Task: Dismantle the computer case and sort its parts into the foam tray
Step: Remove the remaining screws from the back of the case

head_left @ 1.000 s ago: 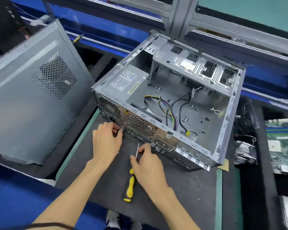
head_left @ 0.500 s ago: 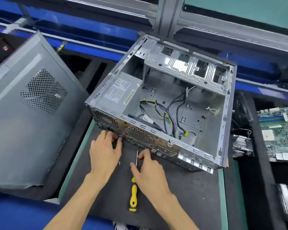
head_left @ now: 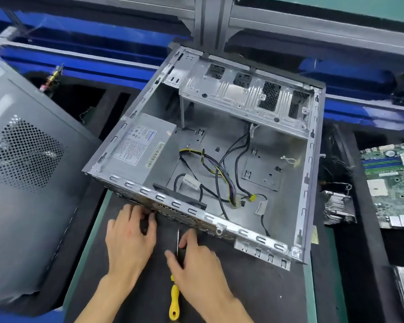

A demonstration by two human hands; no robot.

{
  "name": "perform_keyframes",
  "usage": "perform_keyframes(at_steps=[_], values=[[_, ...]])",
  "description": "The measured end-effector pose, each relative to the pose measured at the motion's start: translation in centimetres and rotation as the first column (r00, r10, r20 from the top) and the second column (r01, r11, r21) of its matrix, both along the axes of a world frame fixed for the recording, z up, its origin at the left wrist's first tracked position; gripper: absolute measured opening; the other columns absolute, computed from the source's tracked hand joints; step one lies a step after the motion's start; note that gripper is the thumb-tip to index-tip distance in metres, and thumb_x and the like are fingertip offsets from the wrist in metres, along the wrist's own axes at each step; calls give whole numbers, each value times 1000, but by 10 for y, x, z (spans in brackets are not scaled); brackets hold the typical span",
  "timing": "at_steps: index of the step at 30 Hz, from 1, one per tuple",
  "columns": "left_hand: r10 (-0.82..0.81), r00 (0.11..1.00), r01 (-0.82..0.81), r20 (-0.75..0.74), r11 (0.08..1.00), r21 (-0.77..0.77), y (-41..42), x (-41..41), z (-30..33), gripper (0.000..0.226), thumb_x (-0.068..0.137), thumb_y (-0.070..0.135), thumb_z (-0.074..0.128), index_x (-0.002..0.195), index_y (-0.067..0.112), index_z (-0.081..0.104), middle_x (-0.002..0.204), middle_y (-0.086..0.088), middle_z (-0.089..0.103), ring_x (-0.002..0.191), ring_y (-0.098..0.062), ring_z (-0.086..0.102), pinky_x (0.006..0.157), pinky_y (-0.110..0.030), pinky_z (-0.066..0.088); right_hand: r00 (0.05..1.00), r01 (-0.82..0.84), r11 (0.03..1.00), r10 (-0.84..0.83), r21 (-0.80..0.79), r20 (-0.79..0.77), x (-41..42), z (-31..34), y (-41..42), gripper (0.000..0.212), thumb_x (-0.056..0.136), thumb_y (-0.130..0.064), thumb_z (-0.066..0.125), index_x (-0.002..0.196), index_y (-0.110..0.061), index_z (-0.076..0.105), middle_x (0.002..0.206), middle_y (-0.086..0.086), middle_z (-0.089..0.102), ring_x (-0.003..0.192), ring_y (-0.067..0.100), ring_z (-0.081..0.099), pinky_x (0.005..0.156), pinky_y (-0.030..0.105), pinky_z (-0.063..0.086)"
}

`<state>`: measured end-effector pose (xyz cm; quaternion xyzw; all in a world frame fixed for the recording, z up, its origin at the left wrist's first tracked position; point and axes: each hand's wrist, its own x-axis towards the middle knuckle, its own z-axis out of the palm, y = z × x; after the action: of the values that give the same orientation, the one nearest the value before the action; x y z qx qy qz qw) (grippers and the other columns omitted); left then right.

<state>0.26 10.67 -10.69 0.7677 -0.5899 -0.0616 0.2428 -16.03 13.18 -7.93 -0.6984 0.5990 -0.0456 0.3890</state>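
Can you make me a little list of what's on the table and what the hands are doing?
case: open computer case on the dark mat
inside: power supply, loose cables
left hand: fingers at the case's back edge
right hand: pinches the screwdriver shaft
left side: grey side panel
right side: green motherboard
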Motion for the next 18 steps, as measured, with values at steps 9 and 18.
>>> perform_keyframes(at_steps=[9,18], values=[[5,998,8,-69,983,185,7,9,9,11,87,13,73,95,17,67,89,9,53,79,-18,53,69,-36,47,998,-69,990,67,125,18,0,2,-8,24,100,-54,42,96,-31,37,92,1,70,93,28,65,81,37,44],[-148,976,207,-161,867,454,16,12,35,26,82,30,74,103,30,59,97,17,46,69,-7,54,58,-28,49,998,-34,980,24,195,53,1,11,-19,23,99,-50,49,94,-30,38,98,1,65,97,21,61,83,34,45]])
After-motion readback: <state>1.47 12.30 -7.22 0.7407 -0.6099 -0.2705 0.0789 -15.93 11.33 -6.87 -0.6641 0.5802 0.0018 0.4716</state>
